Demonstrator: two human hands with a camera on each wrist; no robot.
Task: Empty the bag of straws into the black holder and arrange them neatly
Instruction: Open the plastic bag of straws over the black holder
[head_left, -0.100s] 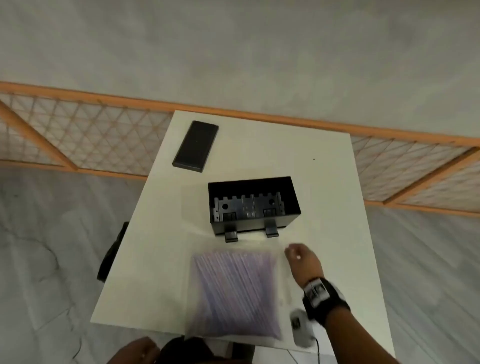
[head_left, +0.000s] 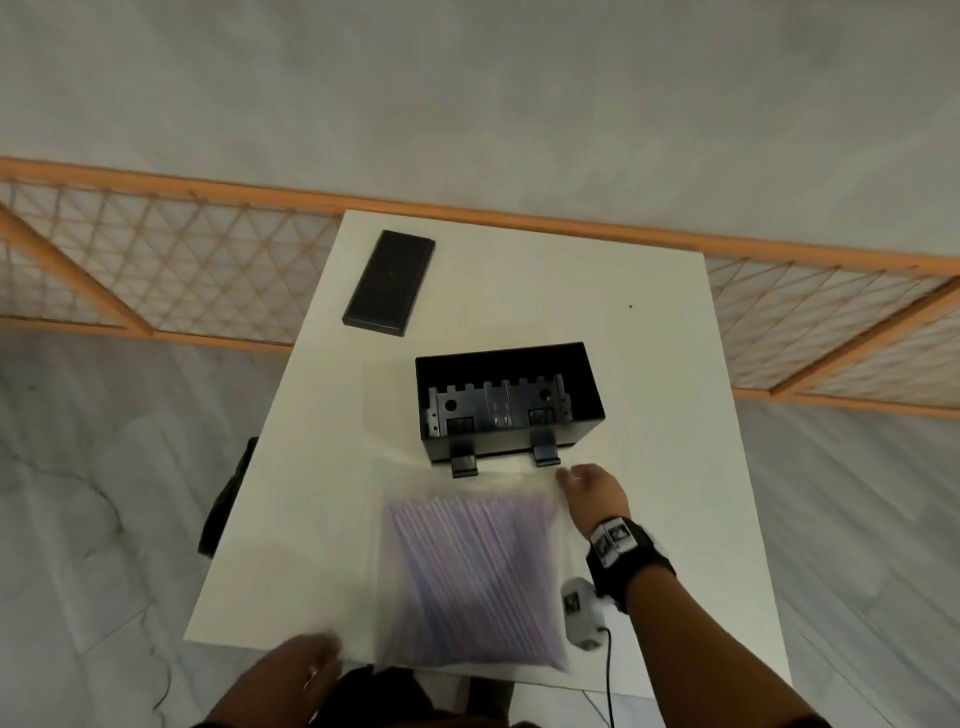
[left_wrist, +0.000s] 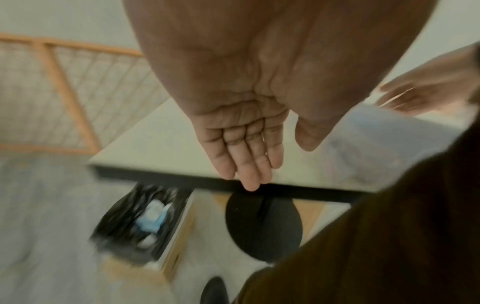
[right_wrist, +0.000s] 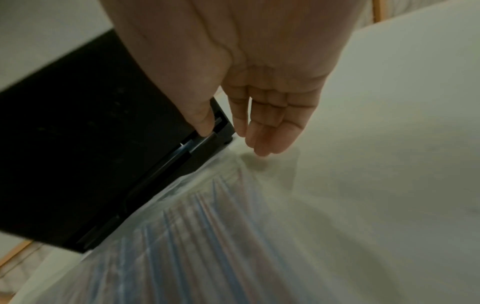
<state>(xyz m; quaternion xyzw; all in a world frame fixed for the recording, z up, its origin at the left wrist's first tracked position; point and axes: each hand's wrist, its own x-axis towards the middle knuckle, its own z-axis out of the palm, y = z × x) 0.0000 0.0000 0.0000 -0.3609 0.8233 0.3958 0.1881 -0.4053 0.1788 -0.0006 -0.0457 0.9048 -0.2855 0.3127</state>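
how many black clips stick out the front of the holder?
2: left clip and right clip, both on the black holder wall facing the bag. Other walls may hide more.

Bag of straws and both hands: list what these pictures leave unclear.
- Bag of straws: mouth open or sealed, blurred in head and right wrist views.
- Right hand: contact with bag, fingers just above it.
- Left hand: motion-blurred, partly cut by the head view's bottom edge.
- Black holder: floor partly hidden by its near wall.

Left hand (left_wrist: 244, 131): palm toward camera, fingers straight.
Table (left_wrist: 161, 142): edge under the fingertips.
Bag (left_wrist: 384, 144): right of the thumb, blurred.
Right hand (left_wrist: 426, 88): beyond the bag.
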